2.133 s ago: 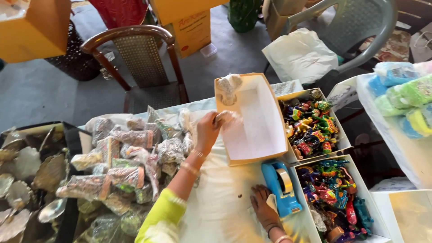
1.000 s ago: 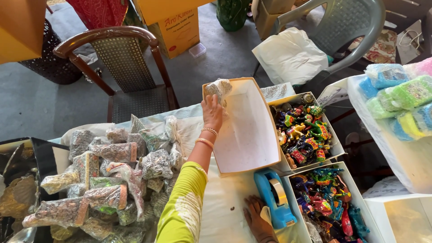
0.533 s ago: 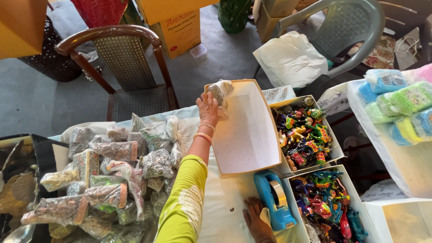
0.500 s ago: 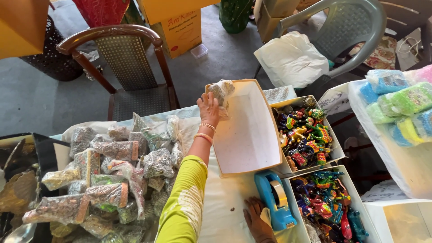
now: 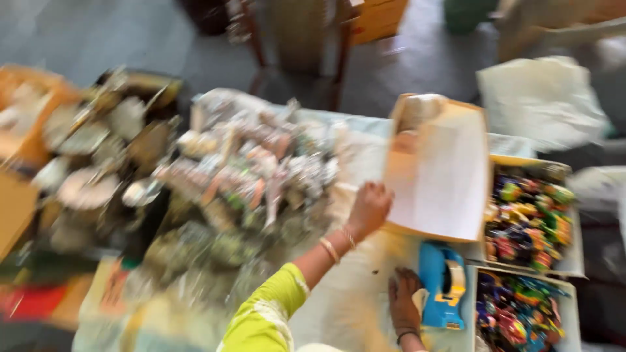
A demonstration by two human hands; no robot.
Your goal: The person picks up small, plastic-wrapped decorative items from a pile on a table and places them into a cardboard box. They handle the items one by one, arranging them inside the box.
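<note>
The left hand (image 5: 369,207) rests loosely curled, empty, touching the near-left edge of the white tray (image 5: 438,176). The tray stretches away beyond it. The right hand (image 5: 404,301) lies flat just left of the blue tape dispenser (image 5: 442,285).

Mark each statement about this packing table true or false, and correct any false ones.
1. The left hand is at the near edge of the open cardboard box. True.
2. The right hand rests beside a red tape dispenser. False: the tape dispenser is blue.
3. A heap of clear packets lies left of the box. True.
4. The trays of colourful sweets sit left of the box. False: they sit to its right.
</note>
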